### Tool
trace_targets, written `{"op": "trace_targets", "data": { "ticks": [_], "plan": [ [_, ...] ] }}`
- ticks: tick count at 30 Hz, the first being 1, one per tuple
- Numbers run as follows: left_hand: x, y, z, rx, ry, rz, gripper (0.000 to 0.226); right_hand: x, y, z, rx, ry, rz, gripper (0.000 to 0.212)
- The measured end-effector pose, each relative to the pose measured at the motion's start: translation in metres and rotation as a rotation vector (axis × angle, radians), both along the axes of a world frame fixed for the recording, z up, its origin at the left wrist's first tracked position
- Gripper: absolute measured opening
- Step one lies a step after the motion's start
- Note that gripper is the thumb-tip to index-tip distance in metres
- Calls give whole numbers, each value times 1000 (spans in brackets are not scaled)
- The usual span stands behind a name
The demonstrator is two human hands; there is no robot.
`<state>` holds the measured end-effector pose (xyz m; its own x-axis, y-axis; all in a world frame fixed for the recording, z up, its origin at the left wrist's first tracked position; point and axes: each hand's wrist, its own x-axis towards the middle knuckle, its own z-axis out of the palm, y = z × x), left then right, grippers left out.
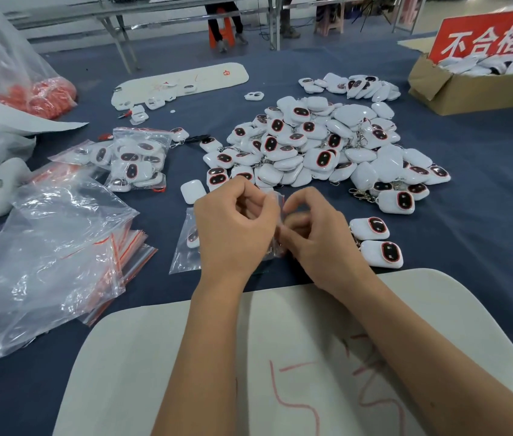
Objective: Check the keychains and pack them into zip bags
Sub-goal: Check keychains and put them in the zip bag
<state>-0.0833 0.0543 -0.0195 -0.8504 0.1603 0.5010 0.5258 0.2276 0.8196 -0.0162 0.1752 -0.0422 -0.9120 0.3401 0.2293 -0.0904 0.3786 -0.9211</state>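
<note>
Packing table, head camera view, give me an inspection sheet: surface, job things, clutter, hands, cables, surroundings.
Surface: table covered in dark blue cloth, with a pale board at the near edge marked in red.
Job's things: large keychain pile in the centre; filled zip bag to the left; stack of empty zip bags under loose clear plastic.
Clutter: cardboard box with a red sign, far right, holding white pieces; bag of red parts, far left.
Hands: left hand and right hand both pinch a small zip bag between them.
Cables: nothing seen on the table.
Surroundings: more tables and seated people's legs behind.
</note>
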Motion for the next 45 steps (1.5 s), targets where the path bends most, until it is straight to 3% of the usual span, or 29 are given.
{"op": "trace_targets", "data": {
  "ticks": [3,6,8,10,13,16,19,22,27,31,36,41,45],
  "plan": [
    [-1,2,-1,3,15,6,23,2,4,2,5,19,42,12],
    [-1,3,-2,8,31,27,23,7,-2,9,95,86,180,44],
    [-4,3,-4,27,18,40,21,8,-5,9,239,189,-21,46],
    [-4,4,-7,33,-22,37,22,10,-2,8,438,227,-355,30],
    [0,13,-9,30,-58,-24,22,14,11,9,680,-64,-677,25],
    [7,25,-12,-22,-149,-164,21,13,17,13,770,-520,-650,42],
    [9,31,-21,-192,-256,-245,19,8,16,12,708,-565,-601,45],
    [5,30,-27,-296,-308,-265,15,10,18,7,586,-291,-576,55],
    [2,27,-22,-55,-451,-232,11,10,16,5,417,94,-379,64],
    [-2,21,-17,-11,-526,-313,22,6,4,6,434,321,-145,71],
    [-5,16,-14,97,-584,-278,16,4,5,2,387,326,-174,70],
    [-5,16,-12,177,-535,-287,13,1,15,-2,5,124,-140,40],
    [-6,12,-13,179,-559,-283,13,-1,19,-4,-108,123,-112,28]
  ]
}}
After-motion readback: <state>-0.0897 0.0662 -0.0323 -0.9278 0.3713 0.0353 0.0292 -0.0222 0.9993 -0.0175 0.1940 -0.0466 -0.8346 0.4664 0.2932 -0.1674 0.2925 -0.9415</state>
